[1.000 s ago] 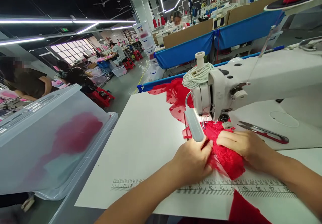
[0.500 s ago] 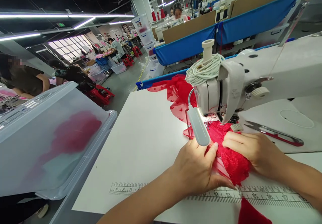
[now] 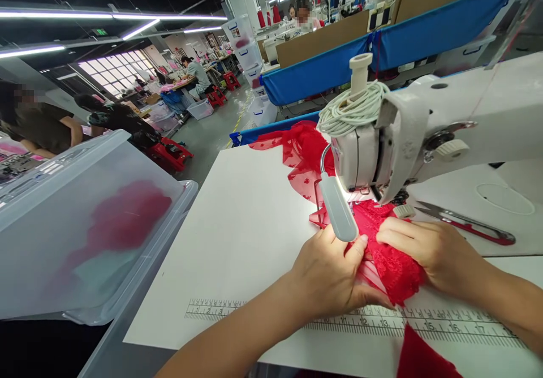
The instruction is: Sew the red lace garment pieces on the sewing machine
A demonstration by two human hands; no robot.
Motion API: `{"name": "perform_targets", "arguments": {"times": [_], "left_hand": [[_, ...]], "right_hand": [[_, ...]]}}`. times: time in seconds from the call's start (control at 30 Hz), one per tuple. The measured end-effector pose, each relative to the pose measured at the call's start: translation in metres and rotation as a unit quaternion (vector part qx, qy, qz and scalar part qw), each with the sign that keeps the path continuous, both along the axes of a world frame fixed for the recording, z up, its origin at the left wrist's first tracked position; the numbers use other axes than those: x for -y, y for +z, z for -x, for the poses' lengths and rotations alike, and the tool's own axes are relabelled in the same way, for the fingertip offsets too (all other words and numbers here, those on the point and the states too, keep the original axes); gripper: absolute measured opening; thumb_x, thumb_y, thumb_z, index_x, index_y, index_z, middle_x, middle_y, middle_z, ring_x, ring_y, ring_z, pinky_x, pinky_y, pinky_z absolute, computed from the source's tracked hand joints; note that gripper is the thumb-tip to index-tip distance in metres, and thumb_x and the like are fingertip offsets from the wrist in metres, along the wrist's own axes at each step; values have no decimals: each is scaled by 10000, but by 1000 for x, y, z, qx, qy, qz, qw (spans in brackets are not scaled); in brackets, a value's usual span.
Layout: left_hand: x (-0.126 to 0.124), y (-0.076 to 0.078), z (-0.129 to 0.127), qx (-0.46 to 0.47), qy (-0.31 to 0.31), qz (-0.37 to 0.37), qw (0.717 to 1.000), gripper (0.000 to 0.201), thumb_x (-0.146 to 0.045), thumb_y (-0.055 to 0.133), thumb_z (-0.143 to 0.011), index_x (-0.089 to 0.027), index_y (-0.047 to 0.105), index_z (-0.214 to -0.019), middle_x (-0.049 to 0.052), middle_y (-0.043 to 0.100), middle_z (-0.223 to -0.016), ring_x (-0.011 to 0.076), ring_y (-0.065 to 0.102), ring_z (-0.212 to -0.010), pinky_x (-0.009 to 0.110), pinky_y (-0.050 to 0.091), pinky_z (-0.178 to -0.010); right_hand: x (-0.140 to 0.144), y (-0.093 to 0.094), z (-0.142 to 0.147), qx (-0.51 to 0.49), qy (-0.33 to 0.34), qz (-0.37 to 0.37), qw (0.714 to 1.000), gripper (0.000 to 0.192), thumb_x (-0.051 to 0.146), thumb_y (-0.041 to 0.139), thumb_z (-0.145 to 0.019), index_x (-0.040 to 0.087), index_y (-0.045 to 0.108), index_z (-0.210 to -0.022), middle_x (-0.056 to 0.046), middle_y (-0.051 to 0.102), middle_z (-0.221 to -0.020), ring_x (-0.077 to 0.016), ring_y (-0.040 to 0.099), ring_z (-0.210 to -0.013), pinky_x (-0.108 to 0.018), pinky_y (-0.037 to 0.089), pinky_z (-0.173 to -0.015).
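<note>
A red lace fabric piece (image 3: 396,265) lies under the head of a white sewing machine (image 3: 360,157). My left hand (image 3: 328,273) is closed on its left edge, thumb on top, where sheer pinkish-red cloth shows. On the right side of the lace, my right hand (image 3: 428,250) presses with curled fingers, gripping it. A grey lamp (image 3: 339,211) on a bent metal neck hides some of my left fingertips and part of the needle area. More sheer red fabric (image 3: 307,157) with small motifs spreads behind the needle.
Thread snips (image 3: 470,225) lie right of the machine head. A printed ruler (image 3: 212,308) runs along the table front, near a dark red cloth piece (image 3: 424,355). At left stands a translucent plastic bin (image 3: 76,242) with red material inside. Other people sit at tables beyond.
The view has shifted slightly, so the machine appears a little farther right. Both hands keep their hold on the lace, with hardly any visible movement.
</note>
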State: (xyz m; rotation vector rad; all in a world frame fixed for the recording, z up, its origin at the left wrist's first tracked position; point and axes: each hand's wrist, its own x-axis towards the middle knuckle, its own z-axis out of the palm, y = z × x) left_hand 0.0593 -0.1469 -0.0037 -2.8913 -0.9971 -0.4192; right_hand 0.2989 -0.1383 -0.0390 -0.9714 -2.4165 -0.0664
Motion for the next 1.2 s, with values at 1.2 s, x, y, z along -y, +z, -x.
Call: {"name": "perform_targets", "arguments": {"times": [1.2], "left_hand": [[-7, 4, 6, 4, 0, -25, 1000, 965, -760, 24, -957, -82, 696, -1101, 196, 684, -1062, 273, 648, -969, 377, 579, -788]], "right_hand": [[6, 7, 7, 58, -32, -69, 995, 282, 36, 424, -831, 212, 634, -898, -70, 770, -872, -190, 513, -503, -332, 309, -474]]}}
